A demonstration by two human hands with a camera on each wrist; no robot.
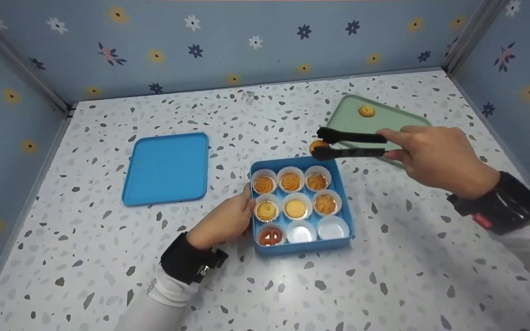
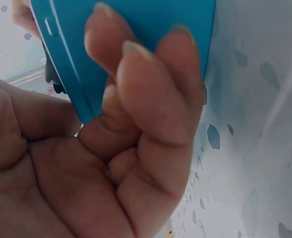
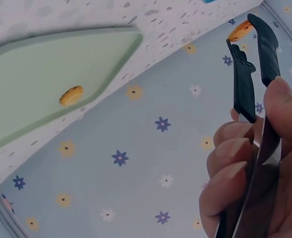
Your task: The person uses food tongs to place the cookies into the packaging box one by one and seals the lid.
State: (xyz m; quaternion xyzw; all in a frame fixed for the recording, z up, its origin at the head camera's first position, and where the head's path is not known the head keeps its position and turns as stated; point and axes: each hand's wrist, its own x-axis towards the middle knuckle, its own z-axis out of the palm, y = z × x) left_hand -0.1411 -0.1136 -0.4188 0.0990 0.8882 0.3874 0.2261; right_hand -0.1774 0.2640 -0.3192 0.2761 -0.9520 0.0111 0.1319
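My right hand (image 1: 440,156) grips a pair of black-tipped tongs (image 3: 244,84), whose tips pinch a golden cookie (image 3: 241,30) above the far edge of a blue box (image 1: 304,248). White paper cups stand inside the box in three rows. Swirled cookies (image 1: 290,182) fill the far row; a pale round cookie (image 1: 296,208) sits in the middle one. A reddish-brown cookie (image 1: 270,236) lies in the front left cup, beside two bare cups (image 1: 333,228). At the box's left wall, my left hand (image 1: 228,216) holds it, curled fingertips (image 2: 150,94) against the outside.
To the right rear lies a green tray (image 1: 396,117) with one round cookie (image 1: 366,111) on it. A blue lid (image 1: 168,170) lies flat left of the box. Flower-patterned panels (image 1: 265,46) border the speckled table at the back and both sides.
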